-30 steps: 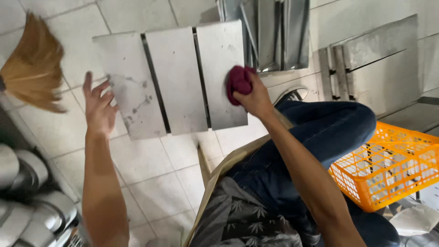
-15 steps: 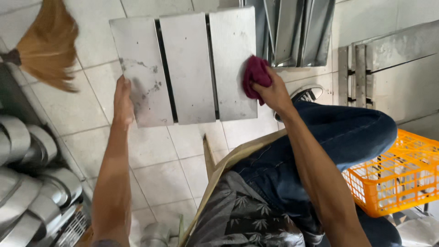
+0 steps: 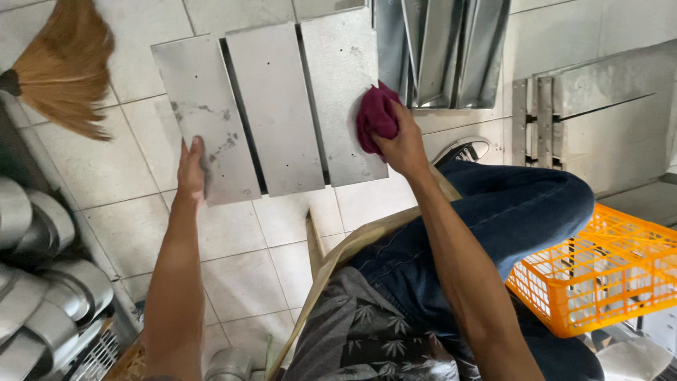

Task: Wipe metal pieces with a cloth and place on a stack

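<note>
A grey metal panel [image 3: 275, 106] made of three flat slats lies on the tiled floor in front of me. My left hand [image 3: 190, 169] grips its near left edge, fingers flat on the stained left slat. My right hand [image 3: 402, 144] presses a crumpled dark red cloth [image 3: 374, 116] against the right slat. My leg in blue jeans [image 3: 486, 226] is bent just below the right hand.
A straw broom head [image 3: 67, 70] lies at the upper left. Stacked metal channels [image 3: 441, 49] stand behind the panel and another slatted panel [image 3: 592, 113] lies to the right. An orange plastic crate [image 3: 599, 275] sits at the right, and shiny metal tubes [image 3: 35, 275] at the lower left.
My left hand went from open in the air to gripping the panel's left edge. The right hand with the cloth stayed on the right slat.
</note>
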